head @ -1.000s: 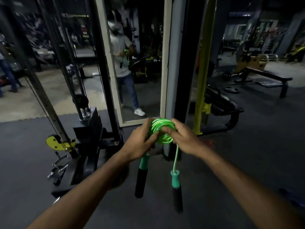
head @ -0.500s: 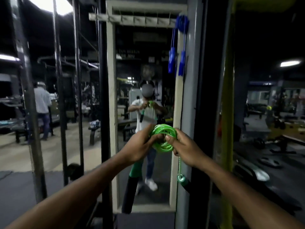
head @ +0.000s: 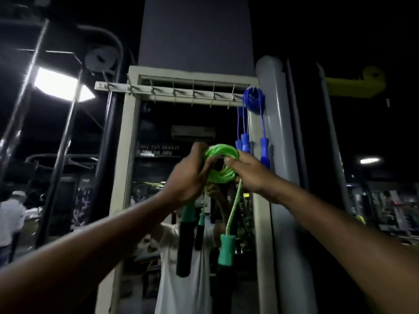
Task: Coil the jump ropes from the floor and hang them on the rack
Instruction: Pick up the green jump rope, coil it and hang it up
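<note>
A coiled green jump rope (head: 221,172) is held up in front of a mirror, below the rack. My left hand (head: 189,174) grips the coil's left side and my right hand (head: 249,171) pinches its right side. Its two green-and-black handles (head: 184,241) (head: 226,250) dangle beneath the coil. The hook rack (head: 172,89) is a pale bar with several hooks across the top of the mirror frame. A coiled blue jump rope (head: 252,100) hangs from the rack's rightmost hook, its blue handles (head: 264,152) just right of the green coil.
A grey pipe (head: 276,155) runs upright right of the mirror, with a yellow machine arm (head: 353,85) beyond. Black frame bars and a pulley (head: 101,56) stand at left, near a bright ceiling light (head: 60,86). A person in white (head: 10,214) stands far left.
My view has swung up from the floor to the rack. Both hands have lifted the green coil higher, closer to the hooks and beside the hanging blue rope.
</note>
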